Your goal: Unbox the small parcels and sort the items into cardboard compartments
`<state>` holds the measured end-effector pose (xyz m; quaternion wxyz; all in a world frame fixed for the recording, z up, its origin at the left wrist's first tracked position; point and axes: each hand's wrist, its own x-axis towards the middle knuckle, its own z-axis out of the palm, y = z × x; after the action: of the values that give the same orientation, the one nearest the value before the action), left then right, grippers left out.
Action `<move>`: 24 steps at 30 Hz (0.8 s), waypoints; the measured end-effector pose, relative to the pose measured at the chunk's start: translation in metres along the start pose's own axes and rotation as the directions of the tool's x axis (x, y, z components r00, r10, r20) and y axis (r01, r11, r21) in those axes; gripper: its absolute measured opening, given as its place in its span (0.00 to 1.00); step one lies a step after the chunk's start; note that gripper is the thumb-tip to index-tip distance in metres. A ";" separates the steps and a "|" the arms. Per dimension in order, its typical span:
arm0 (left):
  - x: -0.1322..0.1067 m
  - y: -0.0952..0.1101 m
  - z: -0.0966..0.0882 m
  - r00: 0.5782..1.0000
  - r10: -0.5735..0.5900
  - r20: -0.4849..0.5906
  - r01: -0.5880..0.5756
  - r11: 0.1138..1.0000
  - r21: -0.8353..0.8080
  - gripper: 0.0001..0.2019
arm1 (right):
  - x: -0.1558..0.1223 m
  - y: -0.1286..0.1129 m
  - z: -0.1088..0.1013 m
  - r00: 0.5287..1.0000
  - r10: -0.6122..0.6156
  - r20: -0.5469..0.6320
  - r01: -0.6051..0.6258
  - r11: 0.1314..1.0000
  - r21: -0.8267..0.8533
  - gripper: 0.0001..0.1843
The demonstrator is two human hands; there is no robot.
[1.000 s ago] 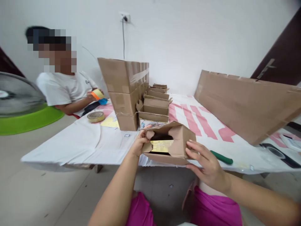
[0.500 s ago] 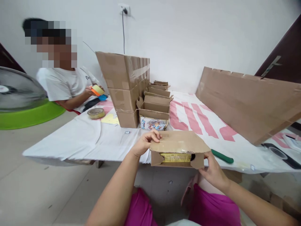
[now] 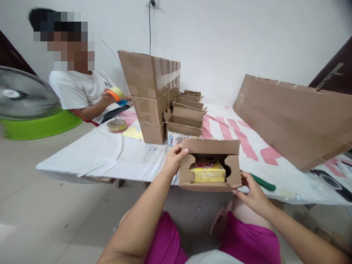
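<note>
Between my hands, at the table's front edge, is a small cardboard box (image 3: 210, 146) with its upper flap raised and its opening facing me. Inside lies a yellow printed packet (image 3: 209, 175), partly covered by the notched side flaps. My left hand (image 3: 174, 158) grips the box's upper left corner, thumb on the raised flap. At the lower right corner, my right hand (image 3: 251, 190) holds the box with thumb and fingers. A green-handled tool (image 3: 264, 182) lies just beyond my right hand; its far end is hidden.
Stacked taped cartons (image 3: 141, 79) stand left of a row of open boxes (image 3: 185, 119). A tape roll (image 3: 117, 125) rests on the cloth-covered table (image 3: 82, 161). A large cardboard sheet (image 3: 291, 121) leans at right. Another person (image 3: 74, 88) holds tape rolls beside a fan (image 3: 22, 93).
The box's upper flap has swung up, and more of the yellow packet shows. My left thumb is now on the flap. The whole view has shifted slightly.
</note>
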<state>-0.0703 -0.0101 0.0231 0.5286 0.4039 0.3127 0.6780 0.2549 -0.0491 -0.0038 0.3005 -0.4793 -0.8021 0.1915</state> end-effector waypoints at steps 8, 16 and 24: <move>-0.002 0.010 -0.009 0.895 0.076 0.439 -0.174 0.967 0.187 0.08 | 0.001 0.010 0.004 0.999 0.007 0.036 -0.008 1.000 0.027 0.37; 0.000 0.005 -0.006 0.949 0.128 0.287 -0.202 0.948 0.245 0.06 | 0.014 0.009 0.001 0.999 0.050 0.002 -0.050 0.999 0.018 0.39; 0.009 -0.002 -0.009 0.979 0.151 0.135 -0.173 0.970 0.168 0.04 | 0.019 0.000 0.000 1.000 0.016 0.015 -0.017 0.997 0.076 0.38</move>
<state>-0.0786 -0.0004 0.0189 0.4509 0.5144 0.3054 0.6624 0.2483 -0.0326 0.0019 0.3114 -0.4725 -0.7924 0.2276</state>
